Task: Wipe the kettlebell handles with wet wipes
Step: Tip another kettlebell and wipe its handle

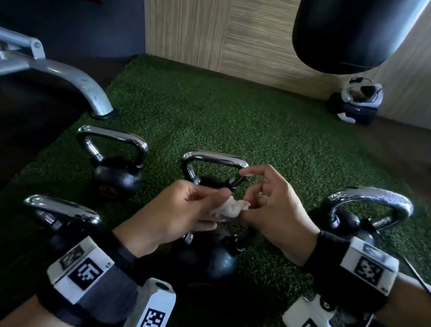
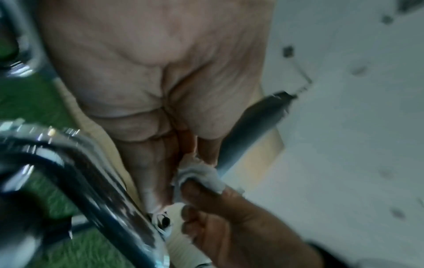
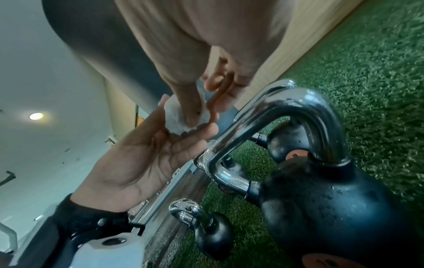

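Observation:
Several black kettlebells with chrome handles stand on green turf (image 1: 215, 114). In the head view both hands meet over the front middle kettlebell (image 1: 204, 260), whose handle they mostly hide. A crumpled white wet wipe (image 1: 230, 209) sits between them. My left hand (image 1: 214, 204) holds it between thumb and fingers, and my right hand (image 1: 250, 201) pinches its other end, index finger raised. In the right wrist view the wet wipe (image 3: 181, 119) lies on the left fingers under the right thumb. In the left wrist view the wet wipe (image 2: 201, 175) sits beside a chrome handle (image 2: 91, 181).
Other kettlebells stand at back left (image 1: 117, 172), back middle (image 1: 214, 160), right (image 1: 367, 205) and front left (image 1: 63, 209). A grey metal bench leg (image 1: 82, 85) ends on the turf's left edge. A black punch bag (image 1: 349, 30) hangs at the back right above a headset (image 1: 356, 105).

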